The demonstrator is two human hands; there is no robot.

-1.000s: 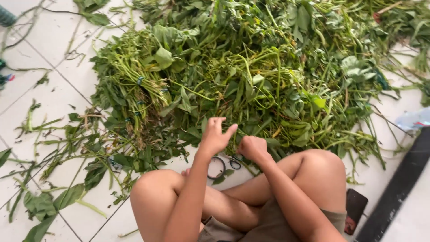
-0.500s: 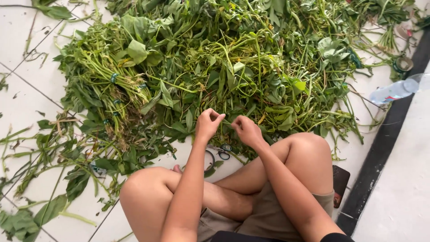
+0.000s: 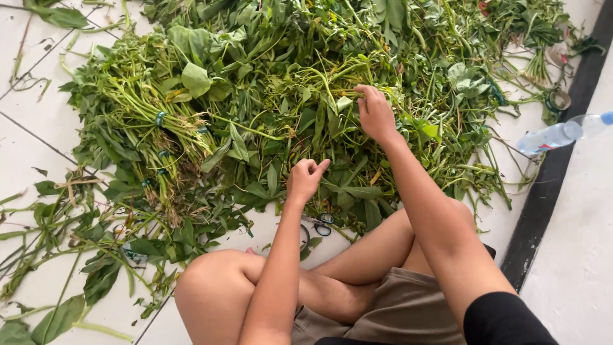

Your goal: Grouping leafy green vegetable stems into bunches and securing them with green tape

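A big heap of leafy green stems (image 3: 300, 83) covers the white tiled floor in front of my crossed legs. My right hand (image 3: 375, 114) reaches into the middle of the heap, fingers bent down among the stems; whether it grips one I cannot tell. My left hand (image 3: 305, 179) rests closer to me at the heap's near edge, fingers curled, nothing visible in it. Bundles tied with green bands (image 3: 159, 128) lie at the left of the heap.
Small scissors (image 3: 322, 223) lie on the tile just in front of my shins. A clear plastic bottle with a blue cap (image 3: 559, 133) lies at the right across a dark floor strip (image 3: 543, 211). Loose leaves (image 3: 57, 313) scatter over the tiles at the left.
My right hand has gone from beside the left hand forward and up into the heap. The left hand has stayed near the heap's edge. The view has shifted slightly.
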